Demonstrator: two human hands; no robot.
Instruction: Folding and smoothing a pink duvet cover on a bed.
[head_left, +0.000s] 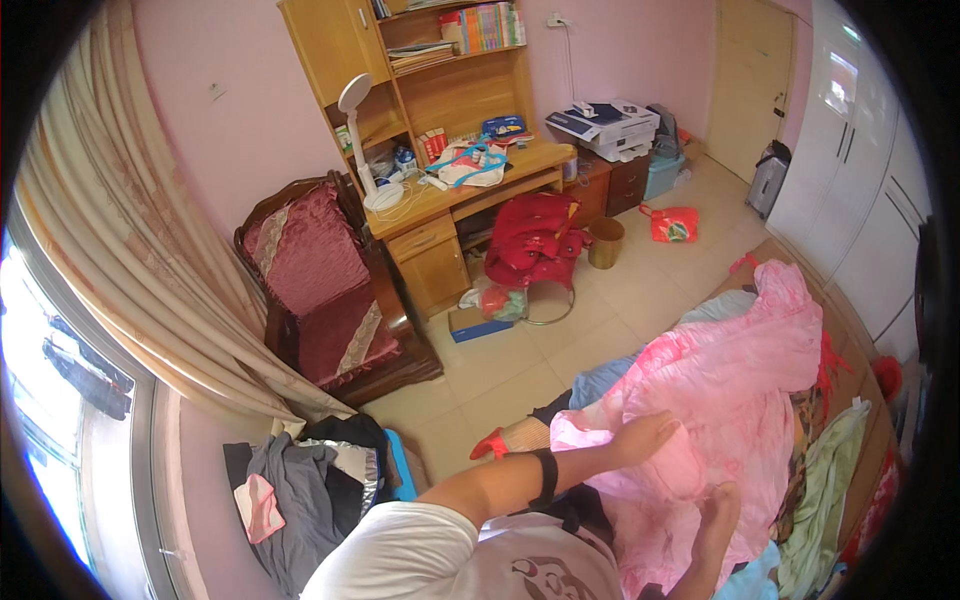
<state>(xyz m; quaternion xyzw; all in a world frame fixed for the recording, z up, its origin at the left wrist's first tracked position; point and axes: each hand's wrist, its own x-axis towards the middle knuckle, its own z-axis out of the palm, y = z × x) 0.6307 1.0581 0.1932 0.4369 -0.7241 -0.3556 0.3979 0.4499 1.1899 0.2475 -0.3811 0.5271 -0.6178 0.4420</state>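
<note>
A large pink patterned cloth (735, 360), perhaps a quilt cover, lies rumpled in front of me across a heap of clothes. My left hand (646, 436) holds a lifted, bunched portion of it, its fingers partly hidden by the folds. Close by, to the lower right, my right hand (720, 504) grips the same raised fold. A light green garment (817, 495) lies right of the cloth, and a light blue one (754, 574) shows below it. Blue fabric (607, 376) and a beige ribbed piece with a red end (525, 435) stick out on the left.
A brown board-like surface (855, 420) runs beneath the heap. More clothes (292, 487) lie at lower left by the window. A carved armchair (330, 292), a wooden desk (420, 217), a red-draped chair (532, 240) and a waste bin (606, 244) stand beyond the tiled floor.
</note>
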